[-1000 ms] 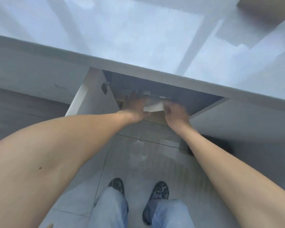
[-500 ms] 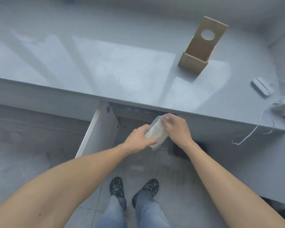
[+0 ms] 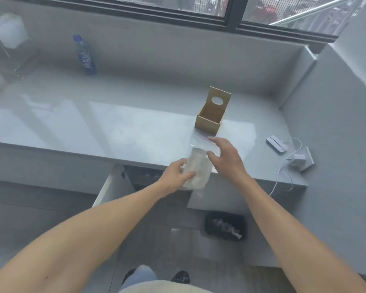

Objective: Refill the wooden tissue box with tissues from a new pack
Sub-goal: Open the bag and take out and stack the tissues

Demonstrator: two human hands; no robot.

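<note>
A clear zip bag of white tissues (image 3: 198, 168), with a red seal strip at its top, is held over the counter's front edge. My left hand (image 3: 176, 175) grips its lower part from the left. My right hand (image 3: 224, 158) holds the bag's upper right side near the seal. The wooden tissue box (image 3: 208, 123) stands on the grey counter (image 3: 114, 127) just behind the bag. Its lid with a round hole is tilted up and the inside looks empty.
A cabinet door (image 3: 109, 186) hangs open below the counter at the left of my hands. A black bin (image 3: 225, 226) sits on the floor. A white charger and cable (image 3: 287, 153) lie at the right. A blue bottle (image 3: 85, 56) stands at the back left.
Both hands have lifted the tissue bag out of the cabinet and up over the counter edge. The view has tilted up, bringing the window and bottle into sight.
</note>
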